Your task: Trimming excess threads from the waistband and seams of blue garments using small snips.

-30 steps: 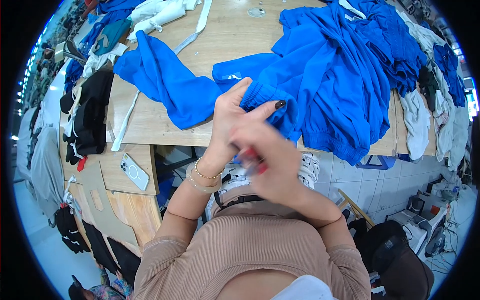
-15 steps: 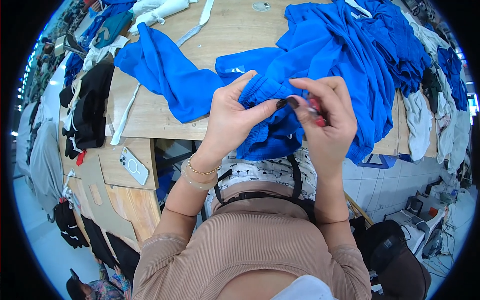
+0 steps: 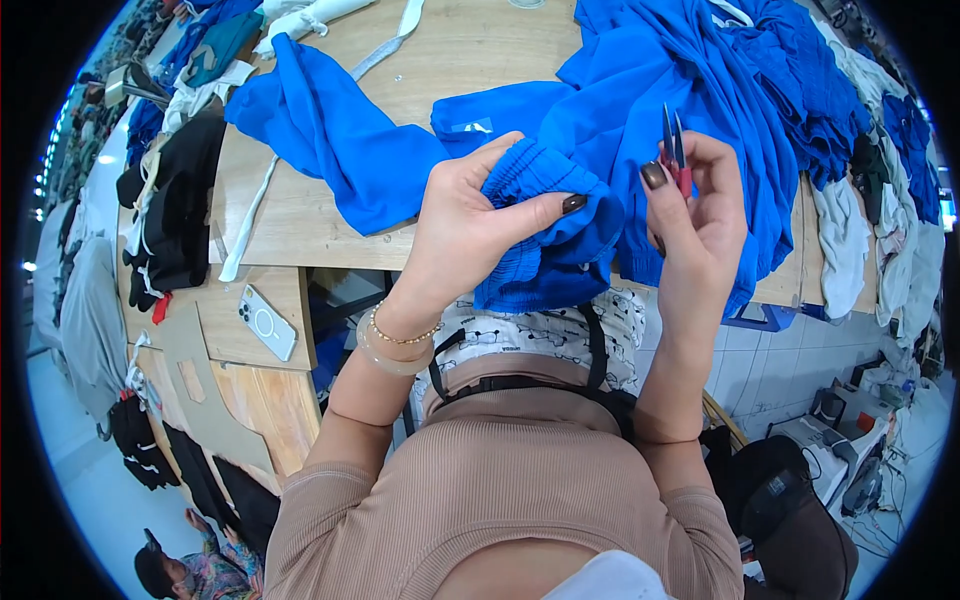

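My left hand (image 3: 490, 205) is closed on the gathered elastic waistband of a blue garment (image 3: 545, 255), thumb laid over the top of the cloth. The bunched band hangs in front of me at the table's near edge. In my right hand (image 3: 700, 205) is a pair of small thread snips (image 3: 680, 165) with red grips, held between thumb and fingers. Their two pointed blades face up and away, slightly apart. The snips are to the right of the band and do not touch it. More blue cloth (image 3: 690, 90) spreads over the table behind both hands.
On the wooden table (image 3: 480, 50) lie a blue fabric piece (image 3: 350, 165) and white strips (image 3: 248, 222). Black folded cloth (image 3: 178, 205) and a phone (image 3: 267, 322) are at the left. A chair (image 3: 790, 510) stands at lower right; a person (image 3: 195, 565) is at lower left.
My right hand has moved right, away from the waistband, and the snips now point upward. The left hand keeps its hold on the blue garment with little movement.
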A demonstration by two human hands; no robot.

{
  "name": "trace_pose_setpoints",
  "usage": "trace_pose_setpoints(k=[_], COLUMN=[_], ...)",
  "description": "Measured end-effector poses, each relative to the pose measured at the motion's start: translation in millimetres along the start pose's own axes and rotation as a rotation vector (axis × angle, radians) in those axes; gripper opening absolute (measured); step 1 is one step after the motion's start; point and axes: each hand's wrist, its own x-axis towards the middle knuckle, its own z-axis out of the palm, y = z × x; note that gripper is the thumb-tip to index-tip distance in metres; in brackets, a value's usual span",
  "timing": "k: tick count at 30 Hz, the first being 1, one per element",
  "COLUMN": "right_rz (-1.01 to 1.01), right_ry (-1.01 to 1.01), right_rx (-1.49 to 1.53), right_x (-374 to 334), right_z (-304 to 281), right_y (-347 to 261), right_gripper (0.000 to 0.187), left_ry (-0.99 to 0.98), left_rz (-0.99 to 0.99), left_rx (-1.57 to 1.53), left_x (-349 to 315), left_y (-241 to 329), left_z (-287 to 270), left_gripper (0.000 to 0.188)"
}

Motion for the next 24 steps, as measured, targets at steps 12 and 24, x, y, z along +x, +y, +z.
trace_pose_setpoints(k=[12, 24], right_rz=[-0.430, -0.143], right_ry=[-0.105, -0.045], right_rx=[-0.520, -0.135], right_x=[-9.0, 0.4], right_z=[7.7, -11.2], right_y=[6.3, 18.2], right_gripper=[0.015, 0.014], left_ry=[-0.021, -0.064], left_rz=[0.046, 0.023], left_rx=[-0.020, -0.047], left_x=[-0.9, -1.4], left_y=[-2.5, -0.6], left_z=[2.3, -2.1], left_gripper=[0.026, 0.023])
